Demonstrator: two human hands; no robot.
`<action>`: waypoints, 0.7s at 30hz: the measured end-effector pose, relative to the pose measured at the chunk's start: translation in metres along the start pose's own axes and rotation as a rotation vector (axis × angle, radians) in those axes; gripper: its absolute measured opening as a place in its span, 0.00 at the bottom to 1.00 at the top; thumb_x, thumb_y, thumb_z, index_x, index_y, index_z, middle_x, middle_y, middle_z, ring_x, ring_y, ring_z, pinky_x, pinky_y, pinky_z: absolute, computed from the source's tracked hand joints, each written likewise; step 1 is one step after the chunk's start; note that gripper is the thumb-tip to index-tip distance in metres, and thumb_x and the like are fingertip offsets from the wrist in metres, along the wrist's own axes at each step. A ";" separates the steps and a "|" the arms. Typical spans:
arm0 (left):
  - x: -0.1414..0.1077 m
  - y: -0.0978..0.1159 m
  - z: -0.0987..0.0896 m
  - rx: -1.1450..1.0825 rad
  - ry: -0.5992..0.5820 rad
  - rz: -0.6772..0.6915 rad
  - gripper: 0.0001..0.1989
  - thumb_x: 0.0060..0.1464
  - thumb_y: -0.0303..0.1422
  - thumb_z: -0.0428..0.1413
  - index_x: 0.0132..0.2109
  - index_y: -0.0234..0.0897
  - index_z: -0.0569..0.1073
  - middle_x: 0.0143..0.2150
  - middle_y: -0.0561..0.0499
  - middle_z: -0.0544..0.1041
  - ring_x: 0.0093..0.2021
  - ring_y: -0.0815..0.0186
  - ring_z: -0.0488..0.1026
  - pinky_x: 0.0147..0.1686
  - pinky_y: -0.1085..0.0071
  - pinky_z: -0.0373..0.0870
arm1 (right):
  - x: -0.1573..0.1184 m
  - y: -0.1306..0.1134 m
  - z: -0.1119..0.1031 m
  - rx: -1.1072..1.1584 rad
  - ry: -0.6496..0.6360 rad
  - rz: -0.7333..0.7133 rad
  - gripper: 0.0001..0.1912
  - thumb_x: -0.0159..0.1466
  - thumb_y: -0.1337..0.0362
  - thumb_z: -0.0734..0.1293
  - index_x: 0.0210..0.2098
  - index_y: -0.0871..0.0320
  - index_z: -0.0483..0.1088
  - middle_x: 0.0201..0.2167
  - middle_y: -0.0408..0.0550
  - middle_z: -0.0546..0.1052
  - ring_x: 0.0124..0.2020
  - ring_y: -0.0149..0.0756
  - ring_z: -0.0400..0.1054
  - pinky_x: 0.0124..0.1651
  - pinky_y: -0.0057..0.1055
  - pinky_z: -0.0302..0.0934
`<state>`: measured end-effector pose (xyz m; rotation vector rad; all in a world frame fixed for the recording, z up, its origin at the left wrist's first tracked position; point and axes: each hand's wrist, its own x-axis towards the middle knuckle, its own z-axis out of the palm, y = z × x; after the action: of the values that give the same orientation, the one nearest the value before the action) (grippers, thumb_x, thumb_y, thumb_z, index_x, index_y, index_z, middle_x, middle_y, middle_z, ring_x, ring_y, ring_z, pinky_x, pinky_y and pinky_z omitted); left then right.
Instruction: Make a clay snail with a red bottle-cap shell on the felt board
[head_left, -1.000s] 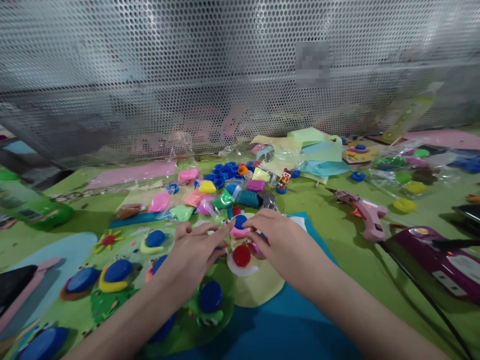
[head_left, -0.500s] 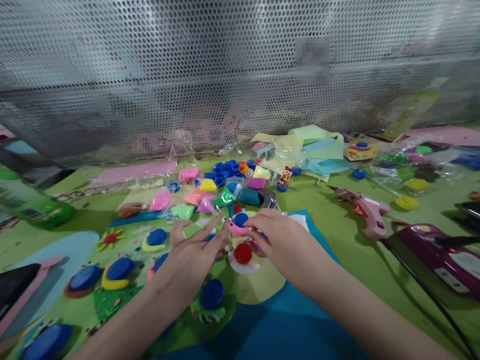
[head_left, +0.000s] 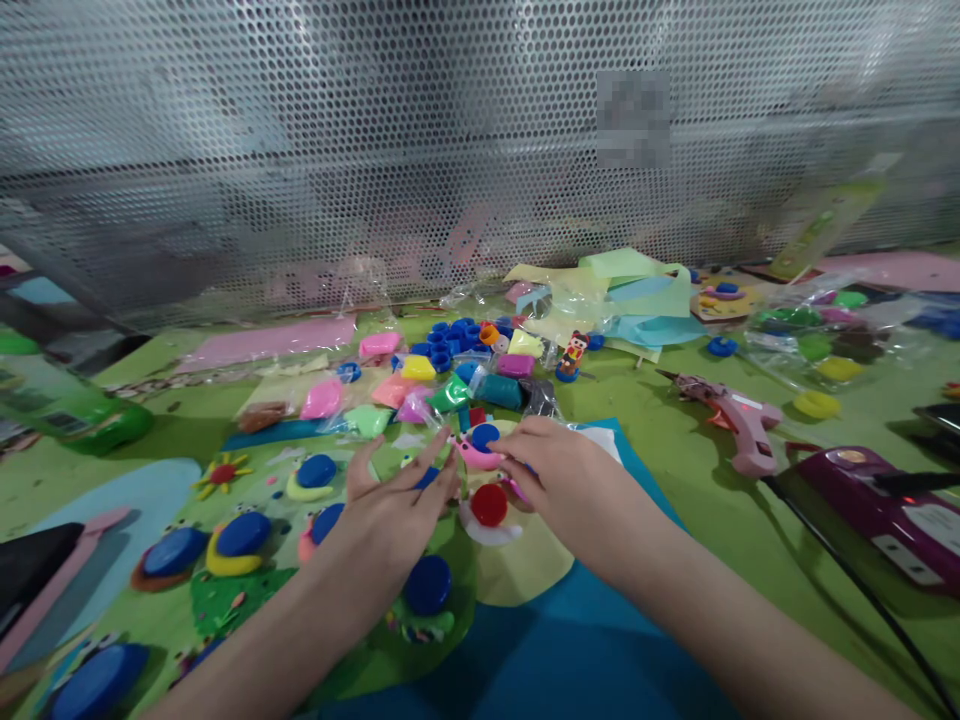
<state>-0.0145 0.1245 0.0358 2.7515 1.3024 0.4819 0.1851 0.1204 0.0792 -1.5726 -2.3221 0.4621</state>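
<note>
A pink clay snail point(head_left: 478, 458) with a blue bottle cap point(head_left: 484, 437) as its shell lies on the pale yellow paper point(head_left: 517, 575). My right hand point(head_left: 566, 475) is closed at the snail's right end, thumb and fingers pinching its pink clay. My left hand point(head_left: 401, 505) lies over the green paper with fingers spread, its fingertips beside the snail's head and touching or nearly touching it. Just below sits a whitish snail with a red cap point(head_left: 489, 506). Another pinkish piece is partly hidden under my right hand. Several blue-capped snails, such as the yellow one point(head_left: 238, 540), surround my left forearm.
Behind the work lie clay packets point(head_left: 416, 368), loose blue caps point(head_left: 450, 338) and a small figurine point(head_left: 573, 357). On the right are a pink glue gun point(head_left: 742, 425) and a maroon device point(head_left: 874, 510) with a cord. A green bottle point(head_left: 71, 405) lies left; a perforated metal panel point(head_left: 420, 150) stands behind.
The view has shifted very slightly. Both hands keep nearly the same place at the pink snail, with only tiny finger movement.
</note>
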 end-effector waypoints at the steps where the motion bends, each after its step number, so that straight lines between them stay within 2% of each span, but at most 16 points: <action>1: 0.000 0.001 -0.004 0.042 0.009 0.020 0.17 0.58 0.29 0.44 0.54 0.41 0.63 0.57 0.43 0.66 0.49 0.57 0.69 0.57 0.49 0.48 | 0.000 0.000 0.000 0.011 -0.002 0.010 0.12 0.61 0.75 0.58 0.34 0.60 0.72 0.33 0.48 0.71 0.35 0.31 0.66 0.36 0.27 0.60; 3: -0.001 0.002 -0.010 0.143 0.010 0.085 0.18 0.56 0.25 0.42 0.53 0.39 0.64 0.57 0.42 0.66 0.48 0.56 0.71 0.58 0.48 0.38 | 0.001 0.000 0.000 0.027 0.001 0.028 0.13 0.61 0.76 0.58 0.36 0.59 0.72 0.35 0.49 0.71 0.35 0.31 0.67 0.36 0.27 0.61; 6: -0.002 0.002 -0.009 0.224 -0.027 0.174 0.17 0.54 0.27 0.43 0.51 0.36 0.66 0.57 0.40 0.66 0.51 0.56 0.68 0.59 0.49 0.35 | 0.001 0.000 0.000 0.025 0.004 0.024 0.14 0.61 0.76 0.58 0.40 0.59 0.72 0.36 0.49 0.71 0.37 0.33 0.67 0.37 0.28 0.62; 10: -0.005 0.000 0.003 0.247 -0.042 0.174 0.19 0.53 0.34 0.47 0.52 0.36 0.63 0.59 0.39 0.63 0.56 0.58 0.63 0.60 0.53 0.33 | 0.000 -0.001 0.000 0.025 -0.005 0.010 0.15 0.61 0.76 0.58 0.42 0.60 0.72 0.37 0.51 0.71 0.38 0.34 0.67 0.38 0.29 0.62; 12: -0.005 0.000 0.004 0.266 -0.040 0.182 0.18 0.54 0.32 0.45 0.52 0.37 0.64 0.59 0.41 0.62 0.56 0.61 0.63 0.60 0.54 0.26 | 0.000 0.000 0.000 0.029 -0.010 0.013 0.15 0.61 0.76 0.57 0.42 0.60 0.71 0.37 0.51 0.71 0.38 0.34 0.67 0.38 0.29 0.62; 15: -0.003 0.002 -0.006 0.292 -0.015 0.180 0.17 0.56 0.27 0.41 0.51 0.37 0.64 0.58 0.41 0.65 0.53 0.62 0.67 0.58 0.53 0.17 | 0.001 0.000 0.001 0.031 -0.004 0.002 0.15 0.61 0.76 0.57 0.41 0.60 0.71 0.37 0.50 0.72 0.40 0.34 0.66 0.39 0.29 0.61; 18: -0.001 0.005 -0.015 0.325 -0.004 0.185 0.16 0.56 0.26 0.40 0.48 0.35 0.66 0.55 0.40 0.68 0.49 0.62 0.70 0.59 0.55 0.19 | 0.000 0.000 0.002 0.041 0.017 0.034 0.14 0.61 0.75 0.58 0.44 0.59 0.68 0.36 0.49 0.72 0.38 0.35 0.67 0.36 0.29 0.60; 21: -0.001 0.006 -0.012 0.337 0.031 0.208 0.16 0.57 0.26 0.39 0.45 0.37 0.69 0.54 0.41 0.69 0.51 0.62 0.69 0.58 0.55 0.16 | 0.000 0.000 0.002 0.041 0.008 0.054 0.10 0.61 0.74 0.58 0.39 0.60 0.68 0.32 0.48 0.72 0.33 0.33 0.67 0.32 0.27 0.58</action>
<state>-0.0138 0.1192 0.0483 3.1903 1.2063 0.3451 0.1844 0.1198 0.0769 -1.6180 -2.2548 0.5117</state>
